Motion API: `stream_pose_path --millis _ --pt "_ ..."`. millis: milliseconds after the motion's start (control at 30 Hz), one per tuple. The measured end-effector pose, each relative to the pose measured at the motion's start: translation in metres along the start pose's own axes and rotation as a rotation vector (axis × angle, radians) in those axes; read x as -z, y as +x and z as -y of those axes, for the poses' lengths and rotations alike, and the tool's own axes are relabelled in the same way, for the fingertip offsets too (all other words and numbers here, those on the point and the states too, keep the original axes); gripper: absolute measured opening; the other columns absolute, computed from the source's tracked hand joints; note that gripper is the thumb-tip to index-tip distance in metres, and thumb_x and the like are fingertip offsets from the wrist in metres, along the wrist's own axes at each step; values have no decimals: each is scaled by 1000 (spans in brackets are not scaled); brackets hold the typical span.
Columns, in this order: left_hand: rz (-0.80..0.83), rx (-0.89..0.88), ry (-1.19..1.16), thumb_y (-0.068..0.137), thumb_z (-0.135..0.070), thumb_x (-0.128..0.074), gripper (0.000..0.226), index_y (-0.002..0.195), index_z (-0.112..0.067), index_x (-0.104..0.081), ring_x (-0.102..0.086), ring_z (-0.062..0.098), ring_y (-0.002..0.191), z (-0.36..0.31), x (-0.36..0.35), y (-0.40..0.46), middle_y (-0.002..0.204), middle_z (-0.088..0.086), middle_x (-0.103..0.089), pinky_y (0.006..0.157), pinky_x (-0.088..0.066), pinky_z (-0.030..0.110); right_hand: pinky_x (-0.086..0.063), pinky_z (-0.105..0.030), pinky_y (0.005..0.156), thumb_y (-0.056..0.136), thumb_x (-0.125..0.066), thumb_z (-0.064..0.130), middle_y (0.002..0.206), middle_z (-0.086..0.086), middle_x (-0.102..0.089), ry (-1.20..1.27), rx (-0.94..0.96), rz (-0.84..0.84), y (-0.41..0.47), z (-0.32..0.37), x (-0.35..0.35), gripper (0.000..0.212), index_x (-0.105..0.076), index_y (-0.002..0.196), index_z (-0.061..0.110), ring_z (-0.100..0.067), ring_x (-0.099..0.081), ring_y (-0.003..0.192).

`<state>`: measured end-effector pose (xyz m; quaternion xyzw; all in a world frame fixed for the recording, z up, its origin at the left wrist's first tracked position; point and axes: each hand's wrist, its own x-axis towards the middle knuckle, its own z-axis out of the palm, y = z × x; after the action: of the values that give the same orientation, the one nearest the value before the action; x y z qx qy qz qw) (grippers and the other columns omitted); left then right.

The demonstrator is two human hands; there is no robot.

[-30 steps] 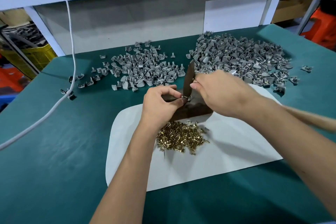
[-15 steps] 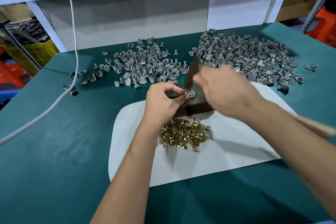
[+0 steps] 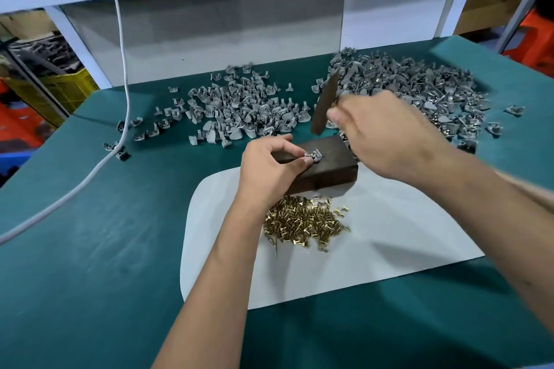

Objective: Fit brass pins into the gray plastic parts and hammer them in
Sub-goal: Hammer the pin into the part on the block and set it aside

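- Your left hand (image 3: 271, 168) rests on the dark block (image 3: 328, 163), thumb and fingers pinched round one gray part (image 3: 313, 156) that sits on the block's top face.
- Something small and shiny shows in that part; the view is too small to say whether it is a pin.
- Your right hand (image 3: 386, 132) is curled tight round a hammer, its dark head (image 3: 325, 105) tilted and raised above the block, clear of the gray part. The hand is blurred.
- The hammer's wooden handle (image 3: 527, 192) shows past your right forearm, also blurred.
- The block lies across the far edge of a white sheet (image 3: 389, 237) spread on the green table (image 3: 90, 249).
- A heap of brass pins (image 3: 305, 223) lies on the white sheet, just on your side of the block and beside your left wrist.
- A loose pile of gray parts (image 3: 239, 111) lies beyond your left hand on the table.
- A larger pile (image 3: 419, 87) lies beyond your right hand, some of its pieces showing brass.
- A white cable (image 3: 120, 69) hangs down on the left and runs across the table towards its left edge.
- A few stray gray parts (image 3: 120, 151) lie round that cable.
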<state>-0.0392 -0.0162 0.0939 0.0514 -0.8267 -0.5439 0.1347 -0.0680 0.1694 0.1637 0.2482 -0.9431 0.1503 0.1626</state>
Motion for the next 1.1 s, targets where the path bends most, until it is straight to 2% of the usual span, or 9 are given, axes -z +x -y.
stream_pose_path --millis 67,133,300,400,567,733,867,1000,1100 --pt "-14 3 3 76 -12 -88 14 74 -22 -80 -61 -17 100 0 0 1 115 -2 -72 91 -46 8 -42 -37 55 107 -34 41 64 3 -41 13 24 -6 -2 4 -5 25 -43 88 27 -22 -44 52" --pt "-10 0 -5 77 -9 -88 13 76 -20 -81 -65 -3 105 -1 0 0 111 -1 -70 97 -52 22 -47 -41 64 108 -33 40 69 0 -44 -49 12 213 -4 7 -15 26 -41 87 27 -30 -50 64" --pt "-15 -30 24 77 -9 -87 15 76 -22 -80 -64 10 118 -6 0 -4 123 7 -71 109 -46 34 -36 -36 63 107 -35 46 75 3 -49 -17 -2 228 0 -7 -9 36 -40 75 30 -28 -51 74" --pt "-26 -22 25 79 -10 -85 20 73 -29 -79 -59 13 127 -7 0 -4 131 9 -69 117 -38 42 -42 -34 59 105 -47 45 74 7 -61 140 35 230 -8 -24 2 30 -59 83 27 -18 -58 71" --pt "12 58 -127 85 -6 -79 17 77 -21 -81 -61 10 124 -7 0 -4 132 6 -68 113 -45 42 -46 -29 58 92 -69 42 69 10 -69 329 7 374 -20 -63 23 15 -71 86 28 -6 -60 62" --pt "35 88 -196 86 -3 -77 21 73 -20 -80 -61 8 124 -7 0 -4 115 -7 -71 111 -47 42 -49 -31 67 84 -81 30 73 15 -70 96 5 465 -28 -78 11 10 -72 79 30 -3 -62 70" --pt "33 90 -204 86 -5 -78 20 73 -21 -80 -62 10 123 -8 -1 -5 133 1 -68 109 -48 41 -56 -36 72 79 -83 39 74 12 -69 -51 -27 487 -26 -77 0 15 -74 79 28 -8 -64 72" --pt "34 73 -181 85 -9 -80 23 71 -27 -80 -62 10 123 -8 1 -5 135 0 -66 109 -48 45 -60 -34 70 84 -80 38 70 18 -69 36 -59 330 -15 -66 0 11 -73 78 32 -3 -67 66" --pt "35 65 -189 85 -9 -80 25 70 -29 -80 -62 11 124 -8 1 -5 136 0 -66 109 -48 46 -60 -33 75 88 -76 35 80 20 -67 173 -1 165 -9 -40 -9 13 -71 100 36 0 -64 74"
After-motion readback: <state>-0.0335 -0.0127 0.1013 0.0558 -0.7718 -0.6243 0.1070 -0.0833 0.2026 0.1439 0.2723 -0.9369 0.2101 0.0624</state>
